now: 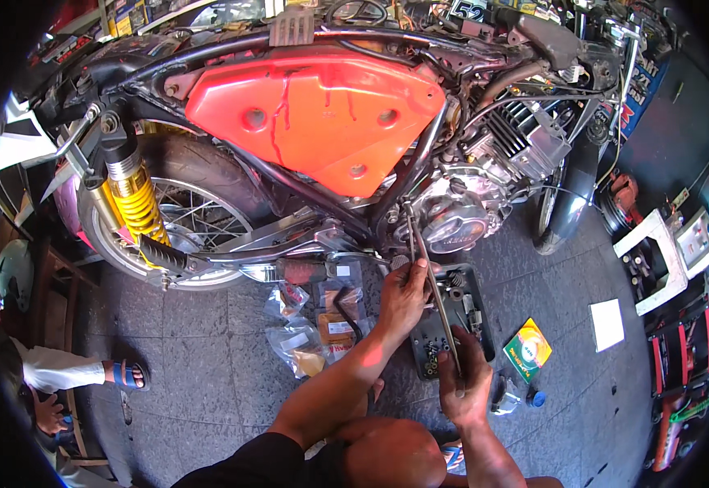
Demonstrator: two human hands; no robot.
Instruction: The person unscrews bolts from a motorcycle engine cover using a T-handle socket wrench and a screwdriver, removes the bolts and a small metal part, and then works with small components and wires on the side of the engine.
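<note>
A long metal rod [439, 301] is gripped by the right hand [466, 381] and slanted toward the far engine [456, 224], beside a thinner rod [410, 237] clasped in the left hand [404, 299]. The tray's [484, 313] left and near edges are overlapped by the hands; open floor [200, 350] is seen left of the packets [293, 337].

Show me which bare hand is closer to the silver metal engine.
The left bare hand, just below the engine; the right bare hand, lower, grips the bottom of a slim metal rod.
</note>
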